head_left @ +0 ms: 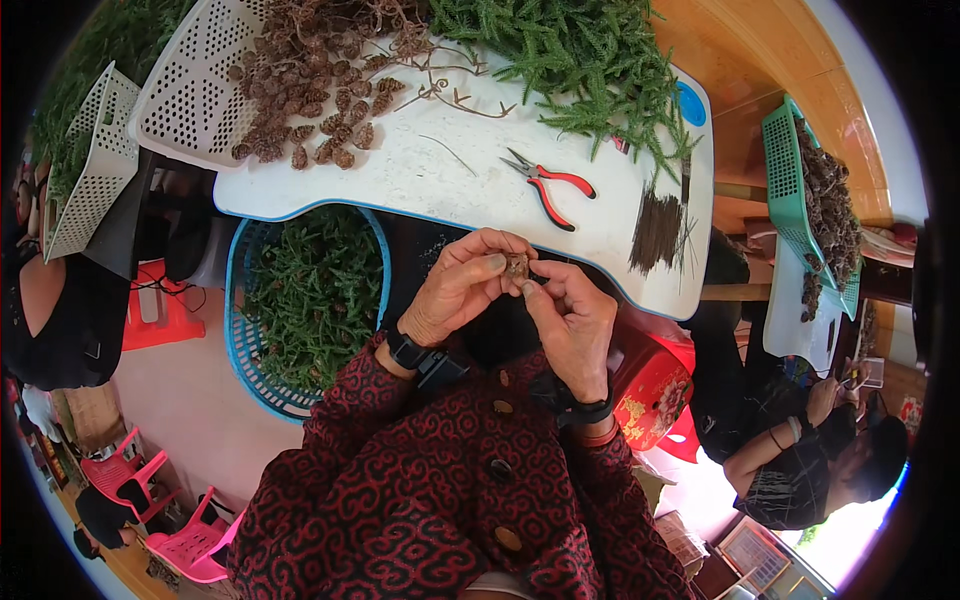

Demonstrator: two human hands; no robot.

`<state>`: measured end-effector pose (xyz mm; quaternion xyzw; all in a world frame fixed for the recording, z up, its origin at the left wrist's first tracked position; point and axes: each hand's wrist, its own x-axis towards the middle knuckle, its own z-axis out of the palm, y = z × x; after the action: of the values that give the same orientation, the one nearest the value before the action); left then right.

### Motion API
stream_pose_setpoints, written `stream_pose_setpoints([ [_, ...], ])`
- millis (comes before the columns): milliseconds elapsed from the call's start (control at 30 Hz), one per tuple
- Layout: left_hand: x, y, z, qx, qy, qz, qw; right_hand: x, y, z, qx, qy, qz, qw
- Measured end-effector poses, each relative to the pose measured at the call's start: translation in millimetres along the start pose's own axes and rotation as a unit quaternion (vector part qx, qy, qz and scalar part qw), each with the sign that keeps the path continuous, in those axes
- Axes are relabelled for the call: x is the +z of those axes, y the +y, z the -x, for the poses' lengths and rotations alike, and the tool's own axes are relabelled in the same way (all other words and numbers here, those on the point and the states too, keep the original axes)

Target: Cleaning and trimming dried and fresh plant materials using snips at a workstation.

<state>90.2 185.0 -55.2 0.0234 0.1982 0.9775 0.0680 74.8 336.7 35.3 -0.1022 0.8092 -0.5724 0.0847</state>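
One small brown cone [516,266] sits at the centre of the frame, just below the edge of the white table [420,205]. Your left hand [455,290] grips it from the left, thumb across its face; your right hand [572,325] has its grip closed on the right side. Both are equally near. Long axis: cannot tell; your own fingers stand in the way. Above, the red-handled pliers [534,173] lie aslant, tips to upper left, apart from both hands. Right of them: dark thin stems [657,232]. Upper left: heaped cones [320,110]; top: green sprigs [570,60]. Left of your left hand: a blue basket [236,335] of greenery.
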Motion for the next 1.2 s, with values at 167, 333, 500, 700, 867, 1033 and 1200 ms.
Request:
stream_pose_setpoints([
  [167,-2,-4,-1,0.004,0.018,-0.032,0.999,-2,5,0,-0.012,-0.003,0.014,1.000],
  [333,-6,-3,0,-0.004,0.015,-0.025,1.000,-1,15,0,-0.039,-0.008,-0.004,0.999],
  [500,-6,-5,0,-0.005,0.040,-0.006,0.999,-1,16,-1,-0.051,-0.015,0.013,0.998],
  [700,-4,-8,0,0.005,0.061,0.010,0.998,4,17,2,-0.078,-0.008,0.024,0.997],
  [867,-3,-8,-1,-0.003,0.057,0.030,0.998,2,16,0,-0.079,-0.002,0.038,0.996],
  [1033,-3,-7,2,0.010,0.060,0.013,0.998,6,10,3,-0.079,0.004,0.070,0.994],
  [1200,3,-8,0,0.031,0.061,0.015,0.998,10,11,9,-0.011,0.017,0.041,0.999],
])
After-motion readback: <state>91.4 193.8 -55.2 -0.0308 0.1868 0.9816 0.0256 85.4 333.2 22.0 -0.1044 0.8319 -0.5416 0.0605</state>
